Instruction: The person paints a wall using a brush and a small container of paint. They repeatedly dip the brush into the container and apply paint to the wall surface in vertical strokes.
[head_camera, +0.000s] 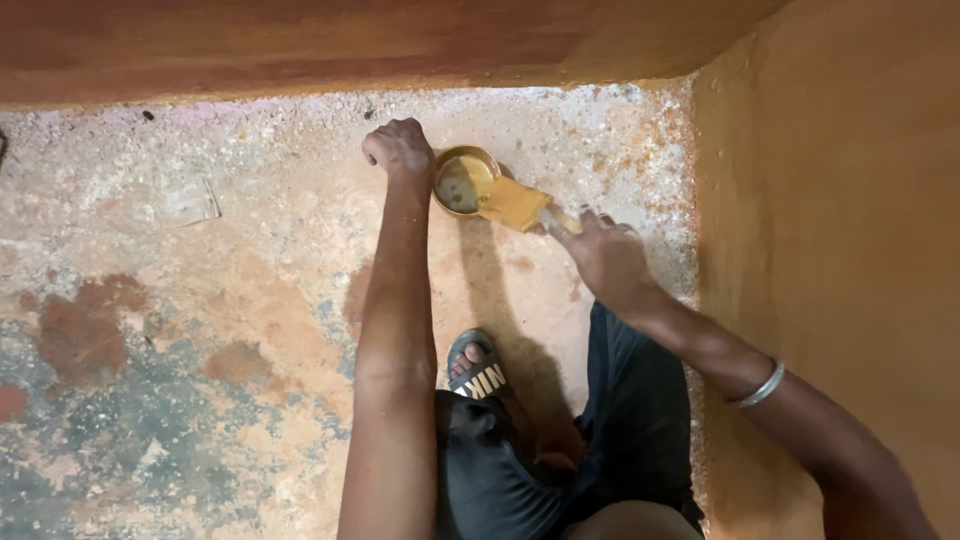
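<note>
While the stained, mottled concrete floor (180, 330) spreads out to the left, with reddish-brown patches and a grey-green area near the person, the left hand (398, 150) rests far out on it as a closed fist, its grip curled together just left of a small round metal tin (464, 182). Whether the fist touches the tin's rim cannot be told. Inside the tin lies a shallow pool of ochre-yellow paint. Across the tin's right edge rests a flat paintbrush loaded with yellow-ochre paint (512, 202), its bristles at the rim. The right hand (605, 258) has its grip clamped on the brush handle, a silver metal bangle (762, 386) on that wrist. Nearer, a dark strapped sandal (478, 370) sits on the floor. At the far right rises an ochre-painted wall (830, 230).
</note>
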